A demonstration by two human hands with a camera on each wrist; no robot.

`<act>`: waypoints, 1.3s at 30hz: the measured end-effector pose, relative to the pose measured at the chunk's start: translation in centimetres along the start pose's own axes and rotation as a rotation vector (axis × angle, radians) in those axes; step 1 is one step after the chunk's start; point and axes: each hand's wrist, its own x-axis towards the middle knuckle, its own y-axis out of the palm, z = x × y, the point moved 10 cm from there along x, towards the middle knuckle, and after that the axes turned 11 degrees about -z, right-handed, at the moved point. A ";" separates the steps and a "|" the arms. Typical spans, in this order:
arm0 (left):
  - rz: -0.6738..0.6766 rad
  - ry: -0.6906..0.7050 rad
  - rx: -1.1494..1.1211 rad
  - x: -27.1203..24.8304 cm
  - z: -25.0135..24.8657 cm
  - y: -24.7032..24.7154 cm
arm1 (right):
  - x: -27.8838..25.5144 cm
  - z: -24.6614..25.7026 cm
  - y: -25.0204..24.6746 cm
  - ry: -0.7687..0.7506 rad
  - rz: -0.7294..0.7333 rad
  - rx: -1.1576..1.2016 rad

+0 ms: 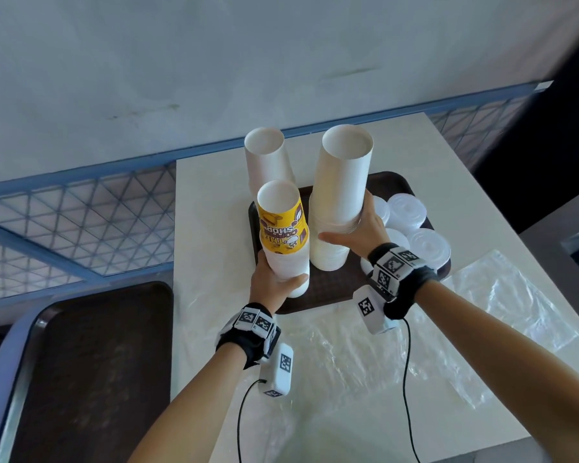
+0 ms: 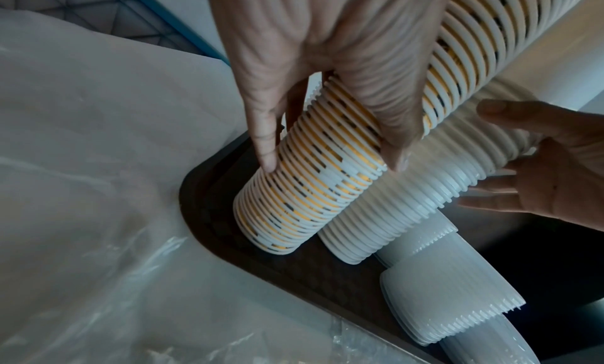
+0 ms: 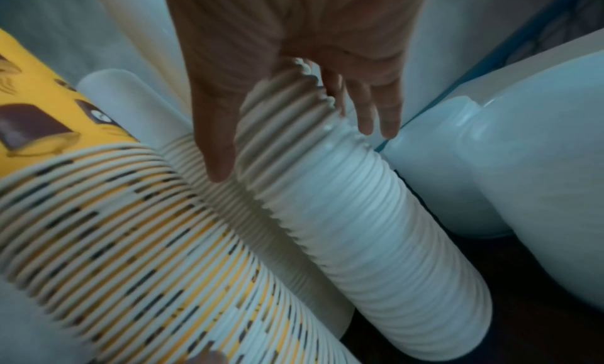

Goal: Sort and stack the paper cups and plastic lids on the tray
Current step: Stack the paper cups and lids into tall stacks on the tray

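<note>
A dark brown tray (image 1: 328, 289) lies on a white table. At its front left stands a stack of upside-down yellow printed cups (image 1: 281, 225), and my left hand (image 1: 278, 272) grips its lower part between thumb and fingers (image 2: 266, 158). Just right of it rises a taller stack of white cups (image 1: 343, 182). My right hand (image 1: 348, 218) wraps around the middle of this stack, thumb in front and fingers (image 3: 379, 121) behind. A third white cup stack (image 1: 268, 158) stands behind the yellow one. Several stacks of white plastic lids (image 1: 411, 212) fill the tray's right side.
Crumpled clear plastic bags (image 1: 502, 295) lie on the table in front and to the right of the tray. A second brown tray (image 1: 91, 369) sits lower left, off the table. A blue mesh railing (image 1: 81, 215) and a wall stand behind.
</note>
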 end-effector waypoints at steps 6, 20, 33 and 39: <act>-0.009 0.009 0.028 0.1 0.3 0.2 | -0.1 -0.7 -0.1 0.000 -0.024 -0.029; -0.035 -0.015 0.031 -1.0 1.6 0.1 | -2.3 -1.1 -0.1 -0.019 0.052 -0.040; 0.077 0.015 0.064 -0.5 2.7 0.8 | -2.3 -1.4 0.0 -0.030 0.035 0.016; 0.131 -0.060 0.091 3.0 4.5 -2.6 | -2.4 -1.9 0.2 -0.026 0.055 0.071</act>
